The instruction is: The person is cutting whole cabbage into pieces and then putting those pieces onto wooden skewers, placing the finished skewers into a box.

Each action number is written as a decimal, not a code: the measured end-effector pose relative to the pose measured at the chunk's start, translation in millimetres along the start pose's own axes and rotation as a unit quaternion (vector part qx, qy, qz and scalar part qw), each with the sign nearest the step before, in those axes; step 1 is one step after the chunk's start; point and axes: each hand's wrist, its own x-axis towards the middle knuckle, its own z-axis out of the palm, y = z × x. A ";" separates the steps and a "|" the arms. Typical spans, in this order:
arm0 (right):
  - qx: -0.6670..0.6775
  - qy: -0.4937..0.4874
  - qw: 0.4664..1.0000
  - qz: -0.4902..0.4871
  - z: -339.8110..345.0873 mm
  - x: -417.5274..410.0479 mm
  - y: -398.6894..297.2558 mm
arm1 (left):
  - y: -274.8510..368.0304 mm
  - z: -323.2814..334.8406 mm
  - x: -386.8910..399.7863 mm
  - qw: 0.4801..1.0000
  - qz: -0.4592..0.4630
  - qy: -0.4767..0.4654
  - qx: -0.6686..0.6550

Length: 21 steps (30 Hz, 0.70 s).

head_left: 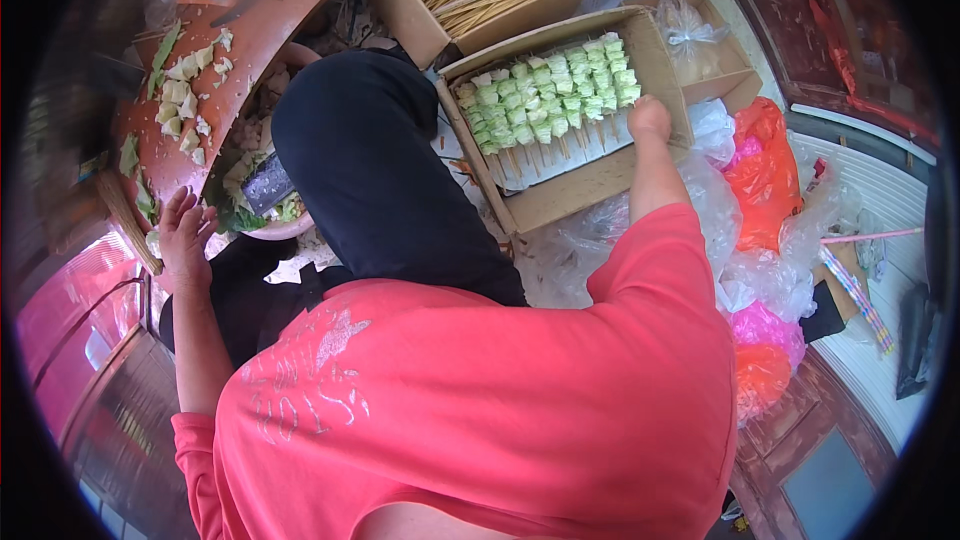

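Note:
My right hand [649, 118] is at the right end of a lined cardboard box [559, 210], its fingers curled beside the last of several skewers of cut pale green cabbage [551, 94]. Whether it grips a skewer there is hidden. The skewers lie side by side in rows, their bare stick ends pointing towards me. Over at the left, my left hand [187, 229] is held palm up with its fingers spread and nothing in it, near the edge of a reddish board [225, 101]. Cut cabbage pieces [180, 94] and leaf scraps are scattered on this board.
Behind the skewers stands a cardboard box of bare wooden sticks [480, 37]. Below the board, a basin [285, 229] holds leaves and a dark-bladed tool [266, 186]. A wooden handle [127, 221] lies at the left. Plastic bags [761, 172] crowd the right side.

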 end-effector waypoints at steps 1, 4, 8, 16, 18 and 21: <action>0.000 -0.002 1.000 0.000 4.2 3.4 2.3 | -1.4 -0.1 -2.0 1.000 -0.001 0.001 0.001; 0.009 -0.022 1.000 -0.006 15.0 10.1 5.3 | -3.6 0.9 -5.8 1.000 -0.020 0.010 0.018; -0.005 -0.017 1.000 0.013 22.6 22.0 9.2 | -2.1 6.4 -5.8 0.999 -0.033 -0.004 0.035; -0.027 -0.021 0.999 0.035 23.2 30.2 9.7 | 4.0 19.7 -10.1 0.996 -0.047 -0.017 0.068; -0.037 -0.016 0.998 0.043 25.6 33.5 14.8 | 2.3 20.7 -9.8 0.995 -0.047 -0.030 0.085; -0.026 -0.034 0.998 0.037 29.6 37.8 25.1 | 0.8 20.9 -8.2 0.995 -0.046 -0.041 0.083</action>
